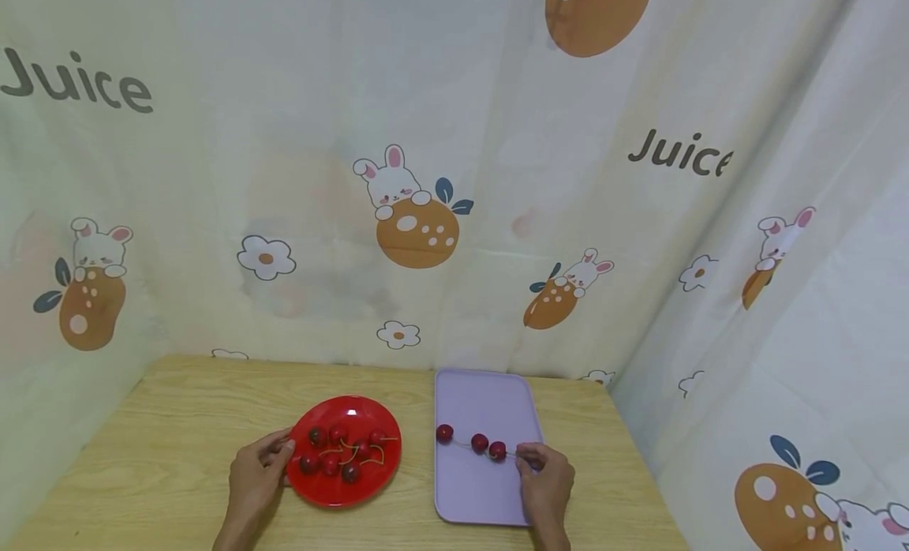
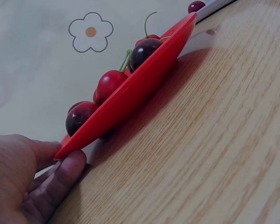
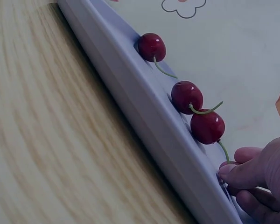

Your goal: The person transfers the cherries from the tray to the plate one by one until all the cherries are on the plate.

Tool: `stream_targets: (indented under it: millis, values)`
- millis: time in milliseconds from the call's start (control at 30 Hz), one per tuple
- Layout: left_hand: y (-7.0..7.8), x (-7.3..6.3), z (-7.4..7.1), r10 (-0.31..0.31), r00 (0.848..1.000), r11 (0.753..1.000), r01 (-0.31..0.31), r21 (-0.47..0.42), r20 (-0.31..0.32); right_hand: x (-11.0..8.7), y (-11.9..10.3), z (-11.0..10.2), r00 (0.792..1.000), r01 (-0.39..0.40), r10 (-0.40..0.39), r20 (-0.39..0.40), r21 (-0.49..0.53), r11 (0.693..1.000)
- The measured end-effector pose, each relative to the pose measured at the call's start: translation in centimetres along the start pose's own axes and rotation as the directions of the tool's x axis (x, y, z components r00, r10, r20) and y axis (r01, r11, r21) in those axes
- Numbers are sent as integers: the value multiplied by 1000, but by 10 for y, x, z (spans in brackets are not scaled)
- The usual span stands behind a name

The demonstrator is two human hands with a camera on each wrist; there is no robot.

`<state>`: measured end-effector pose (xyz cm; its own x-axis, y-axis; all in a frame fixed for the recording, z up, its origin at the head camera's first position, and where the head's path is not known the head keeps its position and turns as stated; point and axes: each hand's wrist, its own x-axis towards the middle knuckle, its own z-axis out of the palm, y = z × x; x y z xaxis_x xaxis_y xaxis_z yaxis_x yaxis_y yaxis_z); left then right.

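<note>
My left hand (image 1: 257,474) pinches the left rim of a round red plate (image 1: 342,494), thumb on top and fingers below, as the left wrist view shows. Several dark red cherries (image 2: 113,85) with green stems lie in that plate. To its right is a lilac rectangular tray (image 1: 483,492) with three cherries in a row. The rightmost cherry (image 3: 208,126) has its stem between the thumb and finger of my right hand (image 1: 548,481). Beside it sits the middle cherry (image 3: 186,97), seemingly touching it. Farther left, near the tray's left edge, is another cherry (image 1: 444,433).
Both dishes lie on a wood-grain table (image 1: 206,409), with a strip of bare wood between them. A pale curtain (image 1: 319,180) printed with rabbits, fruit and flowers hangs behind the table and along its sides.
</note>
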<state>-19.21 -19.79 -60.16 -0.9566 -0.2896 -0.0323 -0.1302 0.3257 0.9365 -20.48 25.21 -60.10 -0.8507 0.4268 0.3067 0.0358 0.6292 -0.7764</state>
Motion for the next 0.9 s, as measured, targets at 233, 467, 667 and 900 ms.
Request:
stream_targets:
  millis: [233,467,667,900]
  values:
    - [-1,2,0,-9,1000,1000,9,9,-3,-1,-2,0,1000,-27,27,-7,22,999]
    - [-2,3,0,6,1000,1000,-6,7,8,0,0,0,997,-73,75,-10,108,991]
    - [-3,5,-1,3,1000,1000,-3,3,12,-1,0,-1,994,-102,105,0,266,959]
    - [-4,8,-1,6,1000,1000,-6,3,13,1,-8,-5,965,-260,257,57,363,895]
